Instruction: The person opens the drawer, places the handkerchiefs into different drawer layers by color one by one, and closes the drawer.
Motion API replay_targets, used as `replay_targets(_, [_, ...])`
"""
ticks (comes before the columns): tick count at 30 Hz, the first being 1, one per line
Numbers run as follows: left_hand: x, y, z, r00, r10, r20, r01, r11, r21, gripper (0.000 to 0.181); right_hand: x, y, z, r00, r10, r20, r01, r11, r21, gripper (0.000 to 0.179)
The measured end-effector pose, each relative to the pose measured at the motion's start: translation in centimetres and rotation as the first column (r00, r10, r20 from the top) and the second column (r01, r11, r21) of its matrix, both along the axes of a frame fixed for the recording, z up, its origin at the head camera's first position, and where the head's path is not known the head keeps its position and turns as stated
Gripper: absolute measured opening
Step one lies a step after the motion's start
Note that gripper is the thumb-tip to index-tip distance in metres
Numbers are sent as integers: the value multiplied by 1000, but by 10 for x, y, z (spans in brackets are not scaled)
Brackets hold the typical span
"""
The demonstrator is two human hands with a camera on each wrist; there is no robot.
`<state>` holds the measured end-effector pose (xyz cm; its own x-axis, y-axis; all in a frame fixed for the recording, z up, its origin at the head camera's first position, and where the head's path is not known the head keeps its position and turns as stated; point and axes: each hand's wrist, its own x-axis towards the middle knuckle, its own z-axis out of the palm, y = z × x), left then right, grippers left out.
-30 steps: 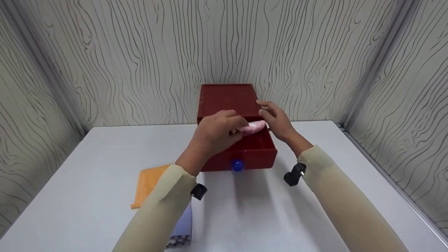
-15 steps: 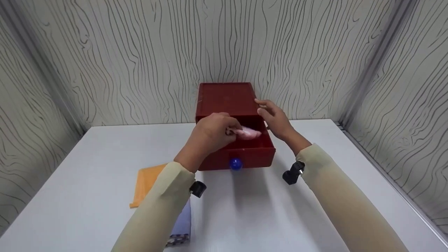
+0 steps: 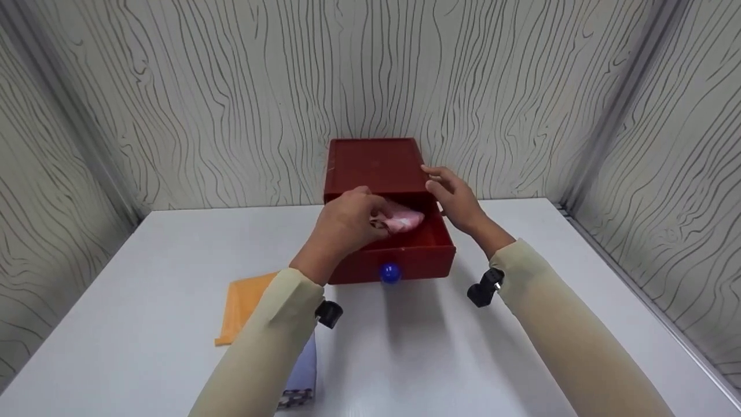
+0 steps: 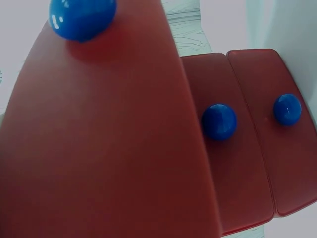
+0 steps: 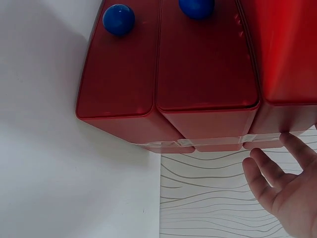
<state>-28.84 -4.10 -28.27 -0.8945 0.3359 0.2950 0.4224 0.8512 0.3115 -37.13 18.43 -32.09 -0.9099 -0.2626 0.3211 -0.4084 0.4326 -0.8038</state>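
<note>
A red drawer unit (image 3: 373,165) stands at the back of the table, its top drawer (image 3: 419,260) pulled out by its blue knob side. Over that drawer my left hand (image 3: 350,223) pinches a pink and white cloth (image 3: 404,222), which hangs bunched inside the drawer space. Part of the cloth is hidden behind the fingers. My right hand (image 3: 457,202) rests its fingertips against the unit's right side near the top edge. In the right wrist view its fingers (image 5: 267,166) are loosely extended. The left hand is out of the left wrist view, which is filled by the drawer front (image 4: 114,124).
Two lower drawers with blue knobs (image 4: 219,121) are closed beneath the top one. An orange flat piece (image 3: 246,301) and a folded lavender cloth (image 3: 304,365) with a patterned edge lie on the white table (image 3: 173,249), partly under the left sleeve. Wood-patterned panels surround the table.
The pink cloth has dropped lower into the drawer and shifted slightly left with my left hand. My right hand has stayed at the unit's side.
</note>
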Motion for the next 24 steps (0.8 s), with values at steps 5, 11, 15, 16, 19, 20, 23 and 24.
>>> replay_targets(5, [-2, -3, 0, 995, -58, 85, 49, 993, 110, 33, 0, 0, 0, 1000, 5, 24, -5, 1000, -12, 44])
replay_targets(11, [2, -9, 3, 986, -148, 80, 129, 970, 207, 33, -3, 1, -3, 1000, -4, 13, 4, 1000, -23, 44])
replay_targets(15, [11, -10, 6, 984, -178, 18, 169, 955, 243, 27, -4, 1, -2, 1000, -8, 1, 8, 1000, -20, 44])
replay_targets(16, [14, -9, 7, 984, -179, -2, 174, 953, 249, 26, -4, 2, -2, 1000, -6, -2, 6, 1000, -19, 44])
replay_targets(19, [24, -7, 7, 981, -174, -82, 190, 947, 260, 26, -3, 3, -2, 1000, -9, -6, 9, 1000, -22, 43])
replay_targets(20, [28, -6, 7, 978, -172, -118, 197, 944, 263, 26, -3, 3, -2, 1000, -7, -8, 7, 1000, -22, 43])
replay_targets(23, [39, -3, 6, 955, -177, -238, 242, 928, 283, 23, -3, 4, -2, 1000, -9, -10, 9, 1000, -21, 43])
replay_targets(24, [43, -3, 5, 943, -178, -281, 260, 922, 288, 22, -3, 4, -2, 1000, -9, -11, 8, 1000, -18, 43])
